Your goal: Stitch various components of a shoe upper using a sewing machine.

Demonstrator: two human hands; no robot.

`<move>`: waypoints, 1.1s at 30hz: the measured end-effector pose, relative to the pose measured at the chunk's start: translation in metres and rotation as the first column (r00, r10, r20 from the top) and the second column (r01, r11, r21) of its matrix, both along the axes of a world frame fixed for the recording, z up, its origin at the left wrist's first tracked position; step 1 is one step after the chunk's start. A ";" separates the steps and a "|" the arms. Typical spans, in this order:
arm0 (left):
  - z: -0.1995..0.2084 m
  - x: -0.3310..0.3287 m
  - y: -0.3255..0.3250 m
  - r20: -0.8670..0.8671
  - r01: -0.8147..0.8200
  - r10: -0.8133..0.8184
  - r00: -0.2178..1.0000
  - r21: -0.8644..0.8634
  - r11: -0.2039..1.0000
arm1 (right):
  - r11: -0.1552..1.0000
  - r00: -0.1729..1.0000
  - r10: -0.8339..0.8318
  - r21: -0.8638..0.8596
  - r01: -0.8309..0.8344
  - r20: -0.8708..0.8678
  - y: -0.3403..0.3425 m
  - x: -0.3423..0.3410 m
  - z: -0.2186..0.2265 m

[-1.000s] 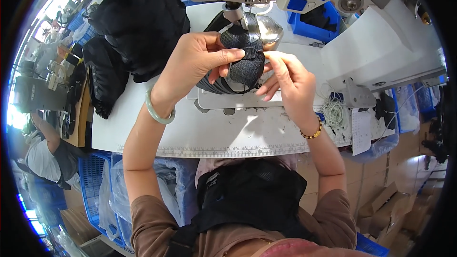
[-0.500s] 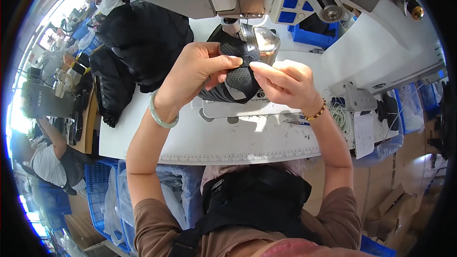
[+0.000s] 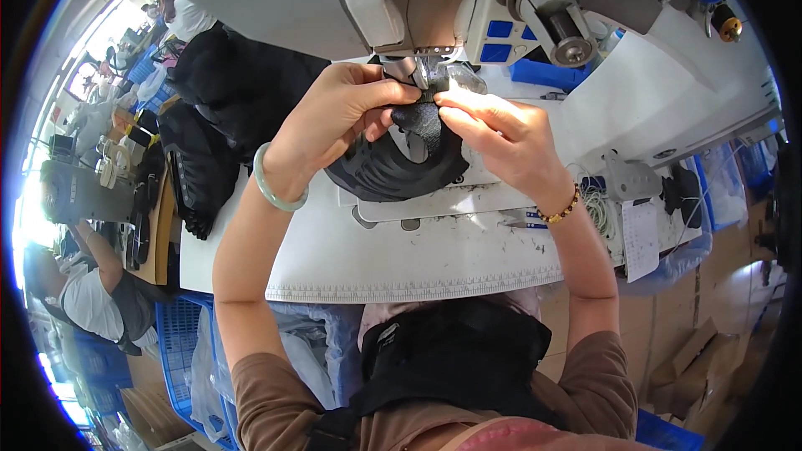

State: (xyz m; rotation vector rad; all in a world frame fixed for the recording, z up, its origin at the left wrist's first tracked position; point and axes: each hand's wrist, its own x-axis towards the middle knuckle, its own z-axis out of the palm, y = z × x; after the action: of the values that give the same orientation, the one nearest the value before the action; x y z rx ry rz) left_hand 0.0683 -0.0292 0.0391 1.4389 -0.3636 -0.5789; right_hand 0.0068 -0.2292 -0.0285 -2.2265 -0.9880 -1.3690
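Note:
A black fabric shoe upper [image 3: 376,169], ribbed along its side, lies curved on the white sewing machine bed under the machine's head [image 3: 434,21]. Its narrow knit edge is drawn up close to the metal presser area [image 3: 411,69]. From the left, my left hand [image 3: 338,110] pinches that edge between thumb and forefinger. Opposite it, my right hand [image 3: 505,129] pinches the same edge, its fingertips a small gap from the left thumb. The needle tip is hidden behind my fingers and the metal parts.
Black uppers [image 3: 242,75] are heaped at the left of the white table [image 3: 401,263]. Blue-handled snips [image 3: 528,221] and a tangle of pale thread [image 3: 591,200] lie at the right. A blue bin [image 3: 551,73] stands behind. Blue baskets [image 3: 180,334] are below left; a person [image 3: 92,296] sits far left.
Both hands have carried the upper's edge slightly away from me, nearer the presser area. The upper's body has swung round toward me and now lies curved below my fingers.

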 end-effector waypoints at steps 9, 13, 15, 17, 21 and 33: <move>-0.003 0.012 0.011 0.039 0.086 -0.089 0.995 0.078 0.993 | 0.998 0.992 0.030 0.062 -0.022 -0.123 0.006 -0.006 -0.001; -0.002 0.008 0.007 0.044 0.111 -0.112 0.993 0.017 0.994 | 0.997 0.983 0.037 0.067 -0.026 -0.178 0.006 -0.008 -0.001; -0.003 0.007 0.003 0.056 0.071 -0.073 0.996 0.030 0.997 | 0.998 0.984 0.027 0.063 -0.017 -0.173 0.005 -0.008 -0.002; -0.002 0.009 0.004 0.064 0.077 -0.080 0.995 0.052 0.996 | 0.998 0.986 0.015 0.060 -0.005 -0.167 0.005 -0.008 -0.002; 0.003 0.005 0.007 0.060 0.100 -0.104 0.993 0.072 0.992 | 0.996 0.981 0.030 0.082 -0.014 -0.191 0.006 -0.008 -0.001; -0.005 0.013 0.005 0.034 0.014 -0.014 0.999 0.006 1.000 | 0.968 0.969 -0.033 0.234 0.092 -0.243 0.011 -0.016 -0.005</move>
State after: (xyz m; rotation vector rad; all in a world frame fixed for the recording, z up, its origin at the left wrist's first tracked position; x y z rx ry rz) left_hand 0.0810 -0.0239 0.0342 1.4545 -0.3998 -0.5678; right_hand -0.0089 -0.2180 -0.0340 -2.1854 -0.6343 -1.1450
